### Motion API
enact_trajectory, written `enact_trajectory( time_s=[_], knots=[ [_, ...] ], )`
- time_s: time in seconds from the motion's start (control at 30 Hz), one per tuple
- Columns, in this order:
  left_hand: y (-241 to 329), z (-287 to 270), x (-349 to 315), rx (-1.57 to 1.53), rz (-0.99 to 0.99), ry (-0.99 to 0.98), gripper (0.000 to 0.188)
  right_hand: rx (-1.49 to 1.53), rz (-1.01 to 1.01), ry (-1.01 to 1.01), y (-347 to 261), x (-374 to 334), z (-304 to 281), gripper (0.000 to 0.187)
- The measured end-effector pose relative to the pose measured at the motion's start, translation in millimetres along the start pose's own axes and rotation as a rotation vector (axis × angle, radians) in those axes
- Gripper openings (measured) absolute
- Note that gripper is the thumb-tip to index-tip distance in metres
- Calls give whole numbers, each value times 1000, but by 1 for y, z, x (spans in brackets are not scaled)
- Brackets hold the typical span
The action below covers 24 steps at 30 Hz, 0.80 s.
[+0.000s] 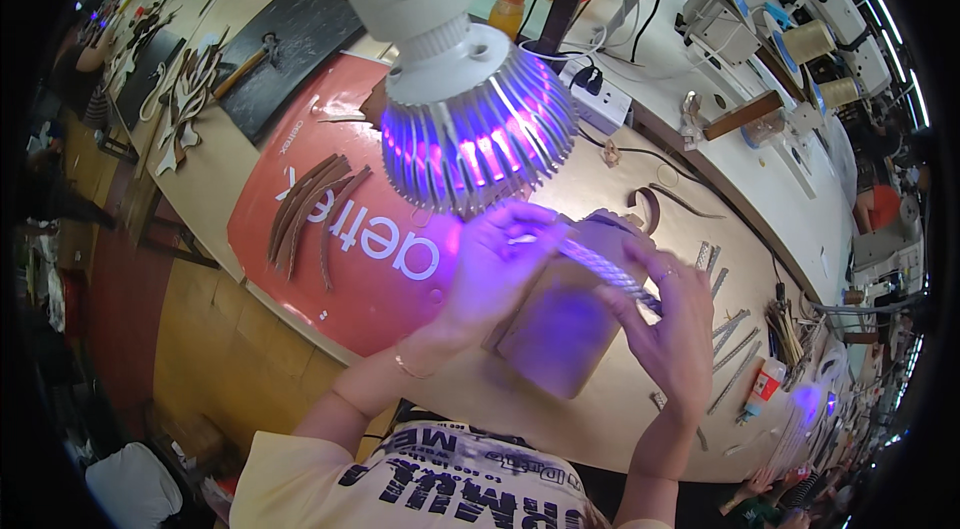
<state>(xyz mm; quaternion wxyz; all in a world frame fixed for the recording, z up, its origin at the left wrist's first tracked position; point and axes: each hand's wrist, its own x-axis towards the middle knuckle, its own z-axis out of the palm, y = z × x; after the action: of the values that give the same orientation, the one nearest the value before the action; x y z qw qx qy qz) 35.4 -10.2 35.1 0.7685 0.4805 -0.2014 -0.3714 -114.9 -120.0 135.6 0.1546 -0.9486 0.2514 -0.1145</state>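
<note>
My left hand (505, 254) pinches one end of a pale braided strap (605, 269) just below a finned lamp (475, 129) that glows violet. The strap's other end lies between the thumb and fingers of my right hand (668, 314). It slants down to the right between both hands, slightly blurred. Beneath it is a brown flat block (560, 329) on the table, lit violet on top. My left fingertips are partly washed out by the light.
Left of my hands, brown strips (310, 209) lie on a red sheet (375, 164). Several braided strips (735, 339) and a red-labelled bottle (765, 387) lie to the right. Farther back are a power strip (598, 104), an orange bottle (507, 11) and a hammer (245, 67).
</note>
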Motion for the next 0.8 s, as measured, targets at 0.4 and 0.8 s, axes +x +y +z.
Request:
enact_trajectory(
  time_s=[0.4,0.8],
  knots=[
    [-15,-20,149,995,475,-305,23,294,419,72,28,-19,19,26],
    [-47,-66,211,1419,452,-550,21,467,565,55,46,-43,15,24]
  ],
)
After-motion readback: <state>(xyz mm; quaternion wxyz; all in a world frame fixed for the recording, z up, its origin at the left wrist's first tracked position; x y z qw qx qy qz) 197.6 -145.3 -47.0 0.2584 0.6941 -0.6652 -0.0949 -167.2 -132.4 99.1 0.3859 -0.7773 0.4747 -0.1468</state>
